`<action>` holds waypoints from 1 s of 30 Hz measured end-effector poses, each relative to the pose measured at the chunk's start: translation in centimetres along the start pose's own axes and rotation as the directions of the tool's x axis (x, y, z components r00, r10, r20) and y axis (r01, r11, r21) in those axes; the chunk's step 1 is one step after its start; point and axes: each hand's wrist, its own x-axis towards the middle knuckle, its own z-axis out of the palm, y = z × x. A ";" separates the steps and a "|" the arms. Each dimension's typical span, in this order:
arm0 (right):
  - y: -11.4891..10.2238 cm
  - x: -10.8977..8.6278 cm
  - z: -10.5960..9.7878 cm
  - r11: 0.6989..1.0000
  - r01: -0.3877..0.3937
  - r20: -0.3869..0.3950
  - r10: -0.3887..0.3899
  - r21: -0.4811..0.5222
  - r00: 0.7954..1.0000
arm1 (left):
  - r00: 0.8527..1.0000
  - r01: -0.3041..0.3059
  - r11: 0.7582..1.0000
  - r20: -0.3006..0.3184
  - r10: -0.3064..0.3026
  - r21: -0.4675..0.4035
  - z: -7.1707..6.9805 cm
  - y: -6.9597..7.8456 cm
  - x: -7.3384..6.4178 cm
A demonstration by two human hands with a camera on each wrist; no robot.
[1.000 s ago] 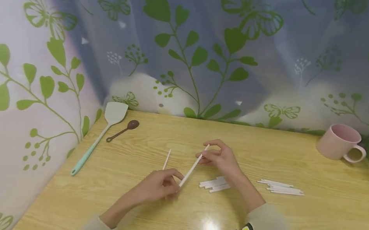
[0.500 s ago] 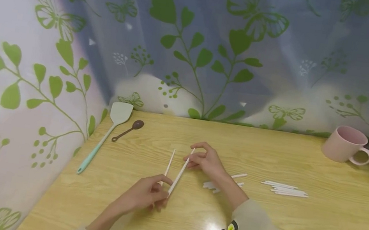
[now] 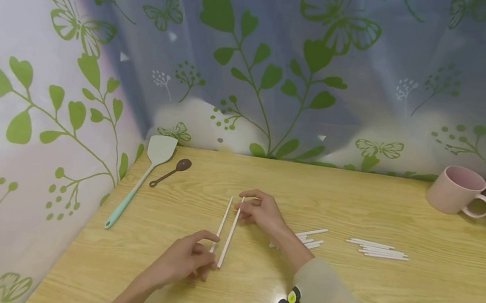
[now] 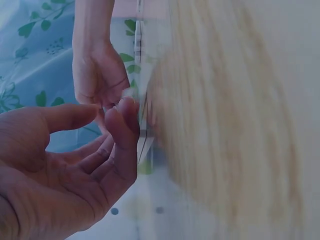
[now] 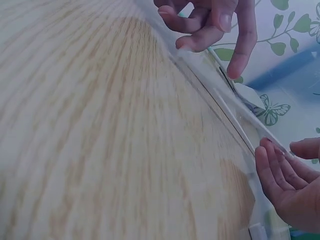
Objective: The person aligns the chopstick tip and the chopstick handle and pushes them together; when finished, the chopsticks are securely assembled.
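Between thumb and fingers, my right hand (image 3: pixel 264 214) pinches the far end of a thin white stick (image 3: pixel 230 235), which slants toward me low over the wooden table. A second white stick (image 3: pixel 225 215) lies just left of it, nearly parallel, its near end by my left fingers. My left hand (image 3: pixel 183 259) is beside the near ends of both sticks. In the right wrist view the left hand (image 5: pixel 212 27) has its fingers spread close to the stick's end, apparently not gripping it. A loose pile of white sticks (image 3: pixel 309 239) is partly hidden behind my right forearm.
Farther right lies another bundle of white sticks (image 3: pixel 378 250). A pink mug (image 3: pixel 452 191) stands at the back right. At the back left lie a pale green spatula (image 3: pixel 141 178) and a brown spoon (image 3: pixel 172 171). Patterned curtain (image 3: pixel 254 70) hangs behind the table (image 3: pixel 343 300).
My right hand has moved left with its stick, bringing it beside the second stick. The left hand has shifted left and nearer to me and come off the held stick's end.
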 end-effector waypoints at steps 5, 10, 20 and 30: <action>0.1 0.1 0.6 1.000 -0.014 0.002 0.014 -0.011 1.000 | 0.999 -0.002 1.000 -0.034 0.002 0.006 -0.3 -0.1 -0.4; 0.1 0.1 0.8 0.998 -0.035 -0.011 0.034 -0.047 0.999 | 1.000 0.006 1.000 -0.020 -0.006 -0.011 -0.2 0.0 -0.6; -0.1 0.2 1.1 0.997 -0.062 -0.036 0.060 -0.040 0.998 | 0.995 -0.012 0.993 0.101 0.024 -0.118 0.9 -0.2 -0.8; -0.2 0.9 1.0 0.994 -0.104 -0.094 0.101 -0.027 0.990 | 0.998 0.010 0.995 0.055 -0.004 -0.099 0.2 0.0 -0.8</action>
